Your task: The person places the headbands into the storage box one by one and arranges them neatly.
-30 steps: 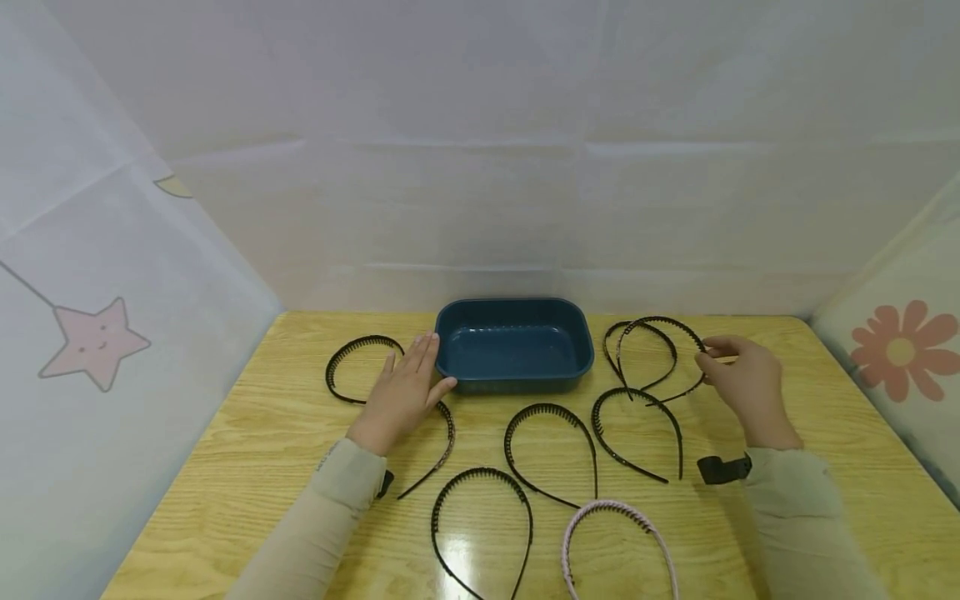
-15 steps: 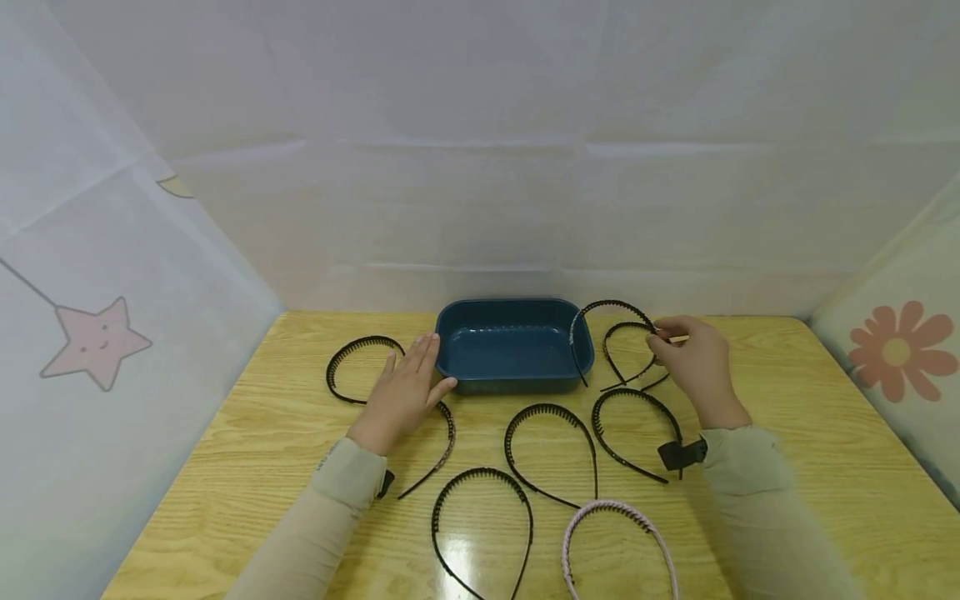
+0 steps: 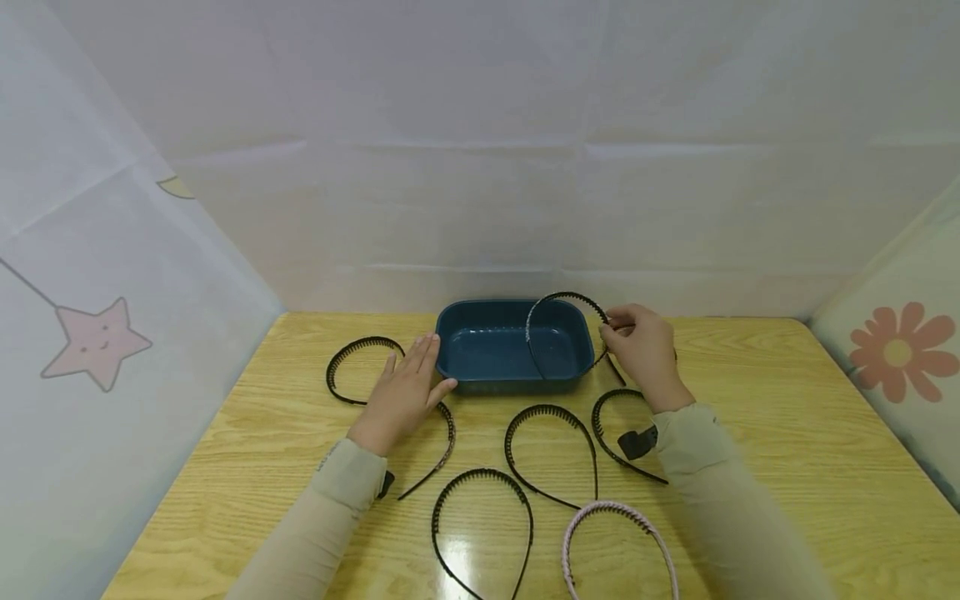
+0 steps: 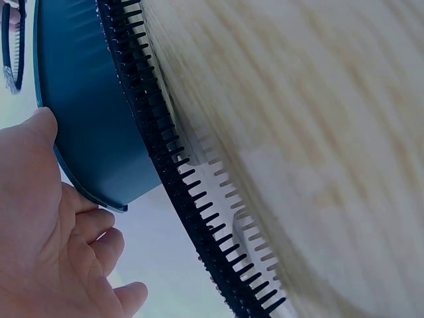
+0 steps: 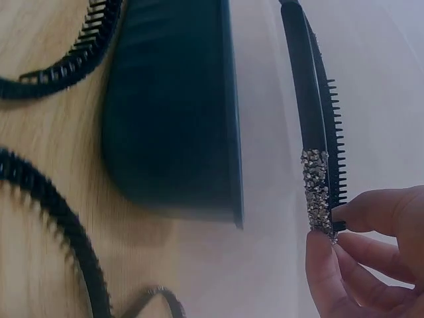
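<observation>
My right hand point(image 3: 643, 354) pinches a black toothed headband point(image 3: 528, 325) by one side, held over the right part of the blue plastic basin point(image 3: 513, 387). In the right wrist view, silvery stones cover the stretch of the headband point(image 5: 317, 189) at the fingertips, and it hangs above the basin's rim point(image 5: 236, 165). My left hand point(image 3: 401, 400) lies with straight fingers against the basin's left end. The left wrist view has the thumb on the rim of the basin point(image 4: 93, 119). Beneath the left hand are a black headband point(image 3: 328, 371) and a patterned one point(image 3: 452, 442).
More headbands lie on the wooden table point(image 3: 262, 467): a black one point(image 3: 507, 442) in the middle, another point(image 3: 433, 525) in front, a pink one point(image 3: 609, 504), and one point(image 3: 596, 421) near the right wrist. The right hand mostly hides a further headband point(image 3: 616, 371). A pale cloth wall point(image 3: 480, 208) stands behind.
My right hand has lifted the headband off the right side of the table and carried it left over the basin. The left hand has stayed in place.
</observation>
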`<state>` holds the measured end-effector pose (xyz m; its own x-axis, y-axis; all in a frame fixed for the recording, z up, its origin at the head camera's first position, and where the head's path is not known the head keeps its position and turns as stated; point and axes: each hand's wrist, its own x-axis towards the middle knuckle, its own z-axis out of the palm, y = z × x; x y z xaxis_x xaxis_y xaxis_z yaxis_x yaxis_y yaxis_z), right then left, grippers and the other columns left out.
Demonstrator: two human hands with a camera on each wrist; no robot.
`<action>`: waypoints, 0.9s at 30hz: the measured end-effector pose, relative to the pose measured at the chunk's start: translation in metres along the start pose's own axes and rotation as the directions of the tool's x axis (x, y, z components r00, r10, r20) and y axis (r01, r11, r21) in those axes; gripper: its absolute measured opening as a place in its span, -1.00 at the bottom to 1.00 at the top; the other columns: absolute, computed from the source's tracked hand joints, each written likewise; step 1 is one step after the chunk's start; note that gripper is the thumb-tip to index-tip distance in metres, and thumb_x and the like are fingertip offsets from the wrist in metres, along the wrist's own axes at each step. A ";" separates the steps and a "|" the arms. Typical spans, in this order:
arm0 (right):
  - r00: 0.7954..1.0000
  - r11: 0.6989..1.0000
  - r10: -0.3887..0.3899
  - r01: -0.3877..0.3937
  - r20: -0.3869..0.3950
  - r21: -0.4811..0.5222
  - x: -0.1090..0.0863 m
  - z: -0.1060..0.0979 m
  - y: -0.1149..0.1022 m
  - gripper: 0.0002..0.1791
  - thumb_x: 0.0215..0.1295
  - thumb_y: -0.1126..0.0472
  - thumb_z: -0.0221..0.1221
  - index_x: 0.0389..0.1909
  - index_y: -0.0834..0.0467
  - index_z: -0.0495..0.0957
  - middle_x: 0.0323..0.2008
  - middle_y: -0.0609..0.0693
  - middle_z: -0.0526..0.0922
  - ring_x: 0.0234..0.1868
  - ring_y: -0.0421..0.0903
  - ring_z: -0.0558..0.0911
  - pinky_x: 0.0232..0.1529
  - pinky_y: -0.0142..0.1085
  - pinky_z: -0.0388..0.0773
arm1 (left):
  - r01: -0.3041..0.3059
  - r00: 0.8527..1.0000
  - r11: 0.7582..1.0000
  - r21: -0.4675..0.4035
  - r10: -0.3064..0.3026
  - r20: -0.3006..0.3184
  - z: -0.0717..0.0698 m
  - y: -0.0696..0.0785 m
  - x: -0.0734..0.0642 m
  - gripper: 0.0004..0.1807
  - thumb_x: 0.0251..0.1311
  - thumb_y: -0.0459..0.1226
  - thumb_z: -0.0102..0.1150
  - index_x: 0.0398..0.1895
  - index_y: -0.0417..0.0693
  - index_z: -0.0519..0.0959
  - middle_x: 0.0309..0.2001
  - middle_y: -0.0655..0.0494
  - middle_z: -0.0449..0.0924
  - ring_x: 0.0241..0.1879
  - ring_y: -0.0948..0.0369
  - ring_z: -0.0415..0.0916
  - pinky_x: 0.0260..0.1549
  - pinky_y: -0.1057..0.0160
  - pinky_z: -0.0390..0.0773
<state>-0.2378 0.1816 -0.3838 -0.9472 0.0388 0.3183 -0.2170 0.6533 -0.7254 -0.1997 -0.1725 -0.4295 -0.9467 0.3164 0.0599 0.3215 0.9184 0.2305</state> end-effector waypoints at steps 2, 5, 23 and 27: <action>1.000 1.000 0.002 -0.002 0.010 0.010 0.003 0.006 -0.002 -0.70 0.39 0.28 0.24 0.07 0.33 0.64 -0.14 0.25 0.70 -0.23 0.12 0.71 -0.31 -0.07 0.69 | -0.002 1.000 1.000 0.002 0.002 -0.003 0.000 0.000 0.000 -0.10 0.54 0.16 -0.12 0.65 -0.19 -0.15 0.64 -0.07 -0.25 0.61 -0.02 -0.21 0.49 -0.28 -0.16; 1.000 1.000 0.001 -0.002 0.022 0.028 0.007 0.015 -0.006 -0.69 0.39 0.27 0.25 0.08 0.33 0.64 -0.12 0.26 0.70 -0.23 0.13 0.71 -0.32 -0.06 0.70 | -0.003 1.000 1.000 0.006 0.003 -0.005 0.000 0.000 0.000 -0.10 0.54 0.16 -0.12 0.65 -0.18 -0.15 0.64 -0.07 -0.24 0.60 -0.02 -0.20 0.49 -0.29 -0.13; 0.996 0.997 0.060 -0.063 0.064 0.053 0.017 0.071 -0.027 -0.71 0.37 0.27 0.29 0.03 0.33 0.64 -0.12 0.25 0.68 -0.15 0.14 0.68 -0.17 -0.01 0.67 | -0.011 1.000 1.000 0.009 0.011 -0.003 0.003 -0.001 0.001 -0.11 0.54 0.15 -0.12 0.65 -0.18 -0.16 0.64 -0.08 -0.23 0.61 -0.01 -0.22 0.48 -0.30 -0.13; 0.995 0.996 0.078 -0.081 0.057 0.046 0.019 0.084 -0.029 -0.72 0.36 0.27 0.30 0.01 0.33 0.64 -0.13 0.24 0.68 -0.15 0.14 0.68 -0.17 -0.02 0.67 | -0.006 1.000 1.000 0.016 0.006 -0.001 0.002 0.000 0.002 -0.12 0.55 0.17 -0.17 0.65 -0.16 -0.16 0.64 -0.07 -0.22 0.61 0.00 -0.23 0.49 -0.29 -0.12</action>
<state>-0.2699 0.1000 -0.4083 -0.9732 0.0461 0.2251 -0.1506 0.6123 -0.7761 -0.2010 -0.1712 -0.4317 -0.9448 0.3217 0.0624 0.3275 0.9202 0.2145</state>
